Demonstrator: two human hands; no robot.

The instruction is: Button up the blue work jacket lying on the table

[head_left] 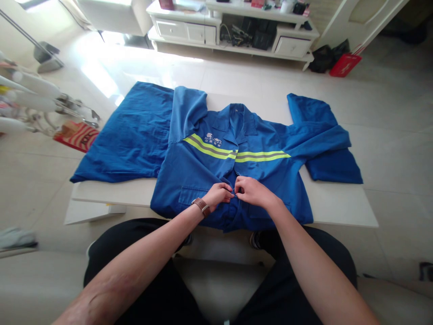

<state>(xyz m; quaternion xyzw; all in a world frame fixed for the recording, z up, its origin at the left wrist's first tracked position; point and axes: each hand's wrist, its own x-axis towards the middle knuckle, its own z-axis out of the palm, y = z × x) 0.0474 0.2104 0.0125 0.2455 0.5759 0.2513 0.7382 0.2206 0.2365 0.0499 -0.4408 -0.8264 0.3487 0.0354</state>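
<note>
A blue work jacket [264,174] with a yellow-and-grey reflective stripe and a white chest logo lies front up, its collar pointing away from me. My left hand [219,195], a brown-strapped watch [200,206] on its wrist, pinches the jacket's front edge below the stripe. Close beside it, my right hand [252,190] is closed on the opposite front edge. The fingertips of both hands nearly meet at the front opening; any button between them is too small to make out. Above the hands the front edges come together near the stripe.
The jacket lies on a white table [345,205]. Folded blue cloth [135,131] sits at the left, and more blue cloth [333,164] lies under the right sleeve. A white cabinet [184,31] stands beyond, with a red bag [345,64] on the floor nearby.
</note>
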